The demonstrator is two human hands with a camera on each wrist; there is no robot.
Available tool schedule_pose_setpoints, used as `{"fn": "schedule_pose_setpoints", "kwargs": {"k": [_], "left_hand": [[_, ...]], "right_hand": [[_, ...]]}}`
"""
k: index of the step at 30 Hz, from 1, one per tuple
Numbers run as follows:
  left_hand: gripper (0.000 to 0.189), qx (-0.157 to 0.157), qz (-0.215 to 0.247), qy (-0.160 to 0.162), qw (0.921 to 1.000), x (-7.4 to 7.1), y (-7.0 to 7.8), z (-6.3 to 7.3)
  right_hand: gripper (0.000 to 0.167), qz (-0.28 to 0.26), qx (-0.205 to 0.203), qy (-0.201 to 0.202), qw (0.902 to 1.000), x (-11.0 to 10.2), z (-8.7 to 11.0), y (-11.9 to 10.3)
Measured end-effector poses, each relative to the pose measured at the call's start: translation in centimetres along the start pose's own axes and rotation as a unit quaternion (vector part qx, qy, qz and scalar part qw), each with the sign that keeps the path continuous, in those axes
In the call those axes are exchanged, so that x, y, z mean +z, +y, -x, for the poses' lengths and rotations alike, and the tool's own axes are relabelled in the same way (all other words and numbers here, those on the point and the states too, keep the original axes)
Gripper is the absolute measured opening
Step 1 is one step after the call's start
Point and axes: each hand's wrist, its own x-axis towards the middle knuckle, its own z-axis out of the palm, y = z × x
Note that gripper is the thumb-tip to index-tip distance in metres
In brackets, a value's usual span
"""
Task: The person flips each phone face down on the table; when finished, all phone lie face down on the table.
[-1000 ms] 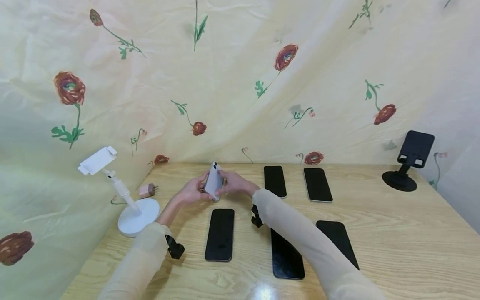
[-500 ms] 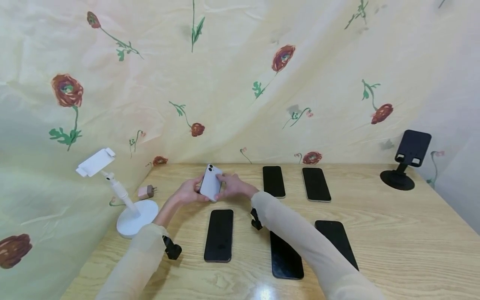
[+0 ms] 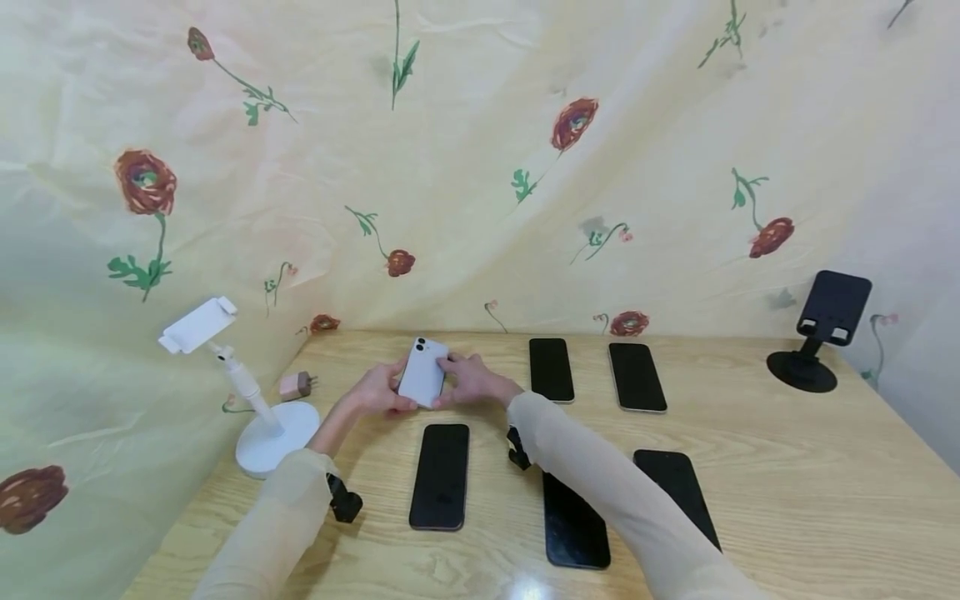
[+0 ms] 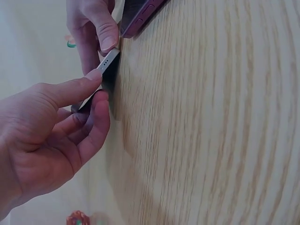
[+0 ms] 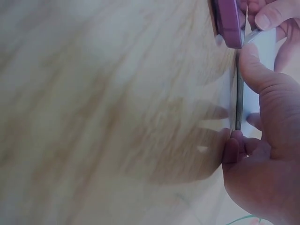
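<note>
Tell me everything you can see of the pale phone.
The pale phone is slim and smooth-looking, its light back facing up, with camera lenses at the far left corner and small holes along one edge. Its dark front faces down. The left hand and right hand grip it from either side, over the far part of the table; whether it touches the table is unclear.

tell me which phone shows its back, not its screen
The pale phone held by the left hand and the right hand: its back shows in the head view, whereas the five other phones show dark screens.
</note>
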Motion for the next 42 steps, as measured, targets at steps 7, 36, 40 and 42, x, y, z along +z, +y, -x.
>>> {"fn": "schedule_pose_setpoints", "kwargs": {"k": [7, 36, 40, 42], "left_hand": [[0.088, -0.014, -0.015, -0.012, 0.9997, 0.4, -0.8, 0.2], [0.086, -0.063, -0.11, -0.026, 0.9916, 0.2, 0.6, -0.1], [0.085, -0.062, -0.119, -0.03, 0.9905, 0.3, 0.6, -0.3], [0.085, -0.067, -0.114, -0.032, 0.9907, 0.4, 0.7, -0.4]], "right_hand": [[0.09, 0.008, -0.007, -0.006, 0.9999, 0.4, 0.0, 0.2], [0.089, 0.037, -0.006, -0.006, 0.9993, -0.1, 0.6, 0.3], [0.088, 0.041, -0.007, -0.001, 0.9991, 0.1, 0.7, 0.4], [0.087, 0.053, -0.01, 0.002, 0.9985, 0.1, 0.8, 0.4]]}}
